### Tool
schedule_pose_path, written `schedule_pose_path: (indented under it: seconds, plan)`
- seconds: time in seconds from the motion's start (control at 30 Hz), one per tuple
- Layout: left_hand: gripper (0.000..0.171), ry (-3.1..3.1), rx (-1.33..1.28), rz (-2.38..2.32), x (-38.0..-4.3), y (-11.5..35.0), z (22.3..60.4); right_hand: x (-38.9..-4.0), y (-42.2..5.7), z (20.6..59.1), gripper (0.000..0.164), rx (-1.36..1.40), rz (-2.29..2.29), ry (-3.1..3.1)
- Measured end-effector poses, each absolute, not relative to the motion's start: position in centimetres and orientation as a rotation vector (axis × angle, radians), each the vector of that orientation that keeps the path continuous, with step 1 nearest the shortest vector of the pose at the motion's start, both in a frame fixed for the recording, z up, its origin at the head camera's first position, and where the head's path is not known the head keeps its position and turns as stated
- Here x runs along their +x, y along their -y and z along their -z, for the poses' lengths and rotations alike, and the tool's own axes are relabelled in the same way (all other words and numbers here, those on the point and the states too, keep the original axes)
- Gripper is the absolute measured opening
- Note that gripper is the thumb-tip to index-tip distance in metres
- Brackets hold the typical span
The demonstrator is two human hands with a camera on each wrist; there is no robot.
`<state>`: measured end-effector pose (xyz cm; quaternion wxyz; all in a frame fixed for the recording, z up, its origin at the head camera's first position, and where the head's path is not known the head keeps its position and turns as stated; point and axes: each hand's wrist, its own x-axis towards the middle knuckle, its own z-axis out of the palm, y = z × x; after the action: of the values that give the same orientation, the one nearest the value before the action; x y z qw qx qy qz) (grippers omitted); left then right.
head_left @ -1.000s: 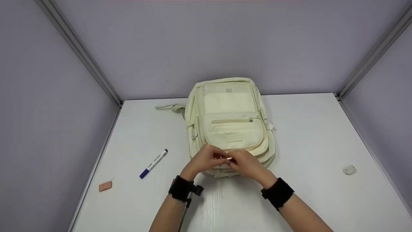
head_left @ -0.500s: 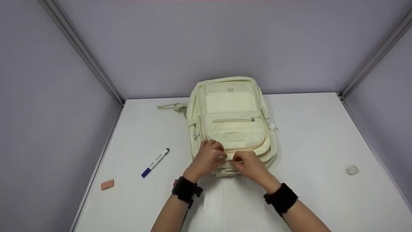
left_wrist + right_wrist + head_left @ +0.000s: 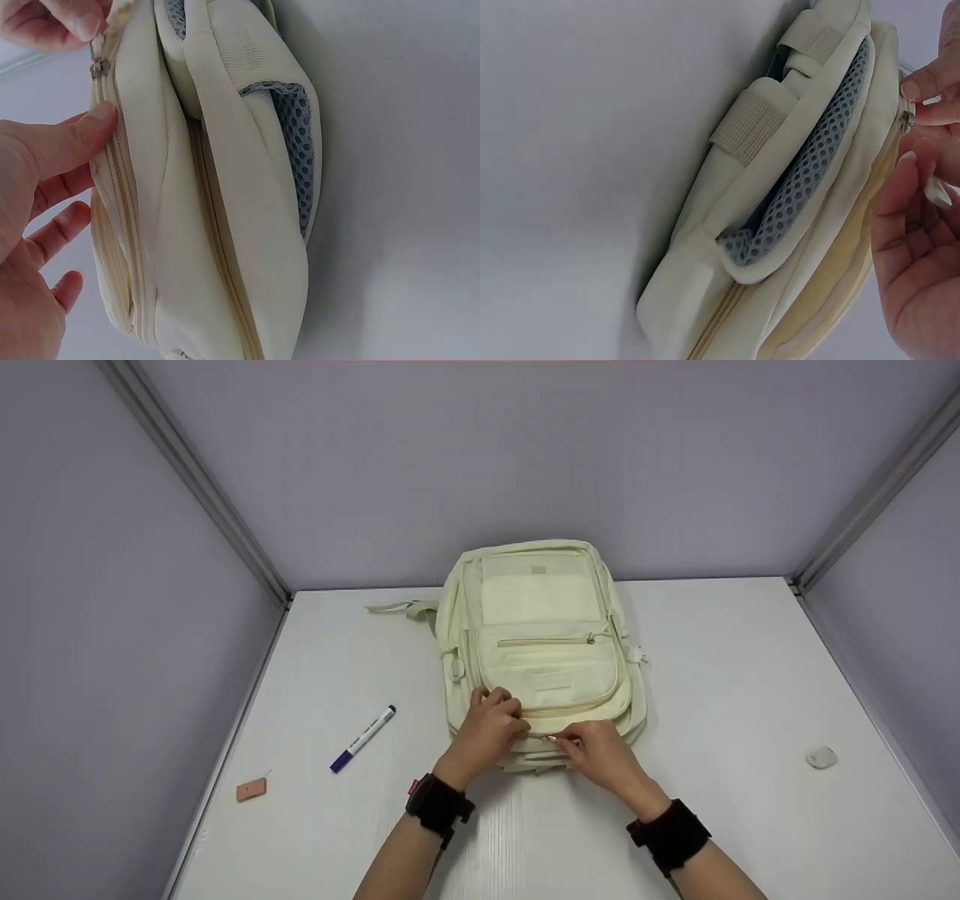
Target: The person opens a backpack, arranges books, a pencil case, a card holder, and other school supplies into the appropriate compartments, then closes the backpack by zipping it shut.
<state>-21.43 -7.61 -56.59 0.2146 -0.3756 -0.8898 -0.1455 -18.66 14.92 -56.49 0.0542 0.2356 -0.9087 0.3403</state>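
Zip (image 3: 118, 161) part-way along the bag (image 3: 540, 592)

In the head view, I have the bag resting on the table (image 3: 720, 675), between and just beyond my wrists; my left hand (image 3: 487, 733) is at its lower front edge, and my right hand (image 3: 604, 754) holds the pull (image 3: 550, 738), just right of the left fingertips.

In the left wrist view, left thumb and forefinger are clamped on the bag's edge beside the zip, the other fingers spread; the slider (image 3: 99, 69) sits just beyond that thumb, with right fingertips together at its pull; the teeth on the left look joined, so I judge that stretch closed.

In the right wrist view, the stretch on the right gapes and shows yellow lining (image 3: 834, 262), so I judge the zip only partly closed, that side remaining unfastened; right fingers are bunched close against the slider, though their exact grip is partly hidden.
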Motion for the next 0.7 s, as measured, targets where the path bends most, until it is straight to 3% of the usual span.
schedule_pose_path:
  seconds: [0.5,0.7]
  plan:
    - [0.019,2.444,-1.081,0.442,-21.3,7.8,56.2,-19.5,-20.2,57.2,0.007,0.543,-1.056,2.780]
    - [0.014,2.462,-1.076,0.493,-21.1,8.9,56.0,-19.8,-21.2,57.2,0.007,0.508,-1.058,2.811]
